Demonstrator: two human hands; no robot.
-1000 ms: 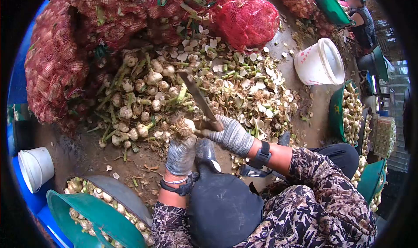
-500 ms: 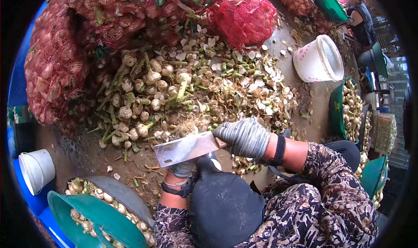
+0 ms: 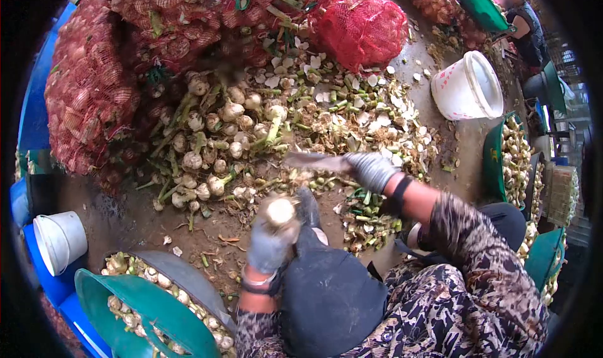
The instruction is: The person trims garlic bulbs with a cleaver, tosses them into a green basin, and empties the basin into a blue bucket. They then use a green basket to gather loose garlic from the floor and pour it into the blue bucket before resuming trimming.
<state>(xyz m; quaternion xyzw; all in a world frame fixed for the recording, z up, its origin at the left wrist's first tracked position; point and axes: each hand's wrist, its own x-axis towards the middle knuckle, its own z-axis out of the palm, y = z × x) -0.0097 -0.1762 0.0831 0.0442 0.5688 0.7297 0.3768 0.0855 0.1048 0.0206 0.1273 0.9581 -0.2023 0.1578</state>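
My right hand [image 3: 372,171], in a grey glove, is closed round the handle of a cleaver [image 3: 314,162]. The blade points left and is smeared by motion, above the trimmings. In front of my dark-covered knee, my gloved left hand [image 3: 271,245] grips a garlic bulb [image 3: 280,211] whose pale round face is turned up. Blur hides the finer edges of that hand and bulb. Beyond both hands lies a heap of garlic bulbs with stalks [image 3: 217,151]. To its right spread cut stems, skins and root trimmings [image 3: 370,116].
Full red mesh sacks [image 3: 94,100] stand at the back left, beside a crumpled red net bag [image 3: 361,28]. White buckets stand at right [image 3: 461,88] and left [image 3: 59,242]. Green tubs [image 3: 144,311] hold garlic. Another person [image 3: 524,28] is at far right.
The cleaver has moved right and up, away from my left hand, its blade now seen nearly edge-on. My left hand, earlier partly behind the blade, now shows the bulb's pale face.
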